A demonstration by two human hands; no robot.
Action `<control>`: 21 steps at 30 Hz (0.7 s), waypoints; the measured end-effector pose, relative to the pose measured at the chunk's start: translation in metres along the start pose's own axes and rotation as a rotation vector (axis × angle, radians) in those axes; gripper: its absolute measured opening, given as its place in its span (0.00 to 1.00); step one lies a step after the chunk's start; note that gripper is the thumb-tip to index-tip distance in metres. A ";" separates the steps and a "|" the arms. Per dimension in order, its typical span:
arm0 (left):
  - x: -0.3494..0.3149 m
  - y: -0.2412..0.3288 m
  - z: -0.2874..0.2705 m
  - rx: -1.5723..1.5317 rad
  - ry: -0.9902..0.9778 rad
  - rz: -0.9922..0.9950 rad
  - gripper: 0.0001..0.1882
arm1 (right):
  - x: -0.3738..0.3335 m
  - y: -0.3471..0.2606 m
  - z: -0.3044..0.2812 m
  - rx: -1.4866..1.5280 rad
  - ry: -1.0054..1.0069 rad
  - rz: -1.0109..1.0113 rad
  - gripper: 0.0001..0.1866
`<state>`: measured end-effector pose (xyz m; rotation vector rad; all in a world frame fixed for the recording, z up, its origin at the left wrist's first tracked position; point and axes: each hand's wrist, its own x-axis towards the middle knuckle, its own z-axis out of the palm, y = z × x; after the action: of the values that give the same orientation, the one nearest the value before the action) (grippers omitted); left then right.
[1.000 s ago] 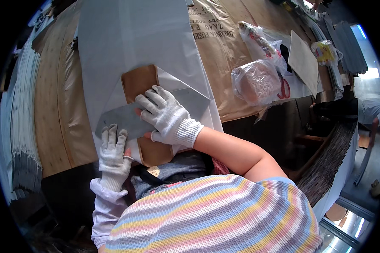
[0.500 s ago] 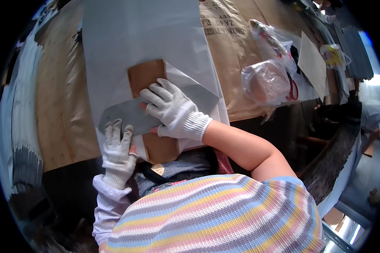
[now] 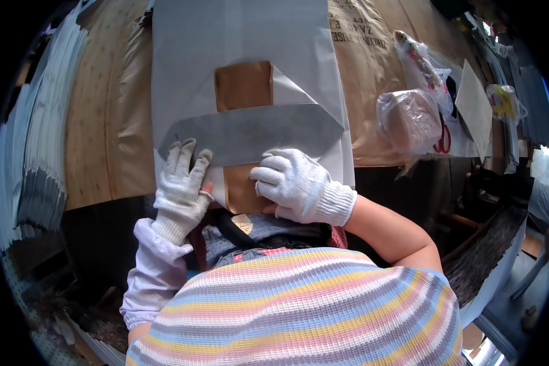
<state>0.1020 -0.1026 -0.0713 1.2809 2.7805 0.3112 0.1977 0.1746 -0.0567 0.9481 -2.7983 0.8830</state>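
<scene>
A large paper sack, pale grey outside and brown inside, lies flat on the table with its near end folded into points. Across the folds lies a grey strip with pointed ends. A brown square shows beyond the strip, and a brown flap on its near side. My left hand, in a white knit glove, rests open on the strip's left end, fingers stretched. My right hand, gloved alike, has its fingers curled over the right side of the near brown flap, with the thumb toward its lower edge.
Stacked grey sheets stand at the far left. Right of the sack, brown printed paper covers the table. On it are a clear plastic bag, red-handled scissors and a pale board. The table's front edge runs close to my body.
My right hand has moved from the middle of the grey strip down to the near brown flap, its fingers curling. My left hand stays on the strip's left end. The view has shifted.
</scene>
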 end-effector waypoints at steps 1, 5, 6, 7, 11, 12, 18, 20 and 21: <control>0.001 -0.001 0.000 -0.004 0.004 0.011 0.33 | -0.002 -0.002 -0.001 0.014 -0.050 0.041 0.18; 0.000 0.002 -0.001 0.006 -0.027 -0.023 0.34 | -0.006 -0.006 0.006 -0.006 -0.071 0.084 0.13; 0.001 0.003 -0.001 -0.001 -0.022 -0.017 0.34 | -0.006 -0.008 0.007 -0.015 -0.088 0.086 0.12; 0.001 0.003 0.000 0.001 -0.019 -0.011 0.34 | -0.008 -0.009 0.010 -0.013 -0.084 0.099 0.12; 0.001 0.002 0.001 -0.002 -0.019 0.000 0.34 | -0.013 -0.011 0.016 -0.001 -0.037 0.114 0.11; 0.002 0.002 0.000 -0.007 -0.021 0.000 0.34 | -0.014 -0.011 0.019 0.001 -0.008 0.103 0.11; 0.003 0.004 -0.003 -0.006 -0.050 -0.006 0.35 | -0.018 -0.016 0.019 0.073 -0.059 0.153 0.08; 0.003 0.004 -0.002 -0.009 -0.035 0.002 0.36 | -0.014 -0.014 0.011 0.185 0.004 0.191 0.09; 0.003 0.003 -0.001 -0.011 -0.029 0.007 0.36 | -0.011 -0.011 0.004 0.128 0.085 0.198 0.11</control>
<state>0.1022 -0.0980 -0.0697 1.2821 2.7476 0.3058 0.2134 0.1709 -0.0569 0.6358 -2.8270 1.1104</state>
